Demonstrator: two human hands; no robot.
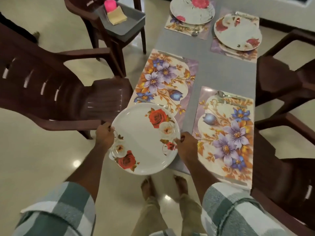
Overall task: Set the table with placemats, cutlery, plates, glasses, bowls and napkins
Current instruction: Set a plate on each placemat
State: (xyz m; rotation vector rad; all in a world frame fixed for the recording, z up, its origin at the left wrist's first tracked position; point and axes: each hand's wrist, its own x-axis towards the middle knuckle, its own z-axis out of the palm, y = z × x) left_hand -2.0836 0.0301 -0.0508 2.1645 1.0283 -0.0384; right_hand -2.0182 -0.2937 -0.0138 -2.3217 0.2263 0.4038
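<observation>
Here: plate (144,138), gripped at opposite rims by left hand (104,135) and right hand (186,143), kept level, hovering over table (219,74) corner beside near-left placemat (163,82), apparently its destination; the two far mats already carry plates.

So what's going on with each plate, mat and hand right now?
Held plate: up in both hands, not on a mat yet.
Left hand: grips the plate's left rim.
Right hand: grips the plate's right rim.
Near left mat: no plate on it yet.
Near right mat: no plate, spoon and fork at its far end.
Far left mat: plate on it.
Far right mat: plate on it.
</observation>
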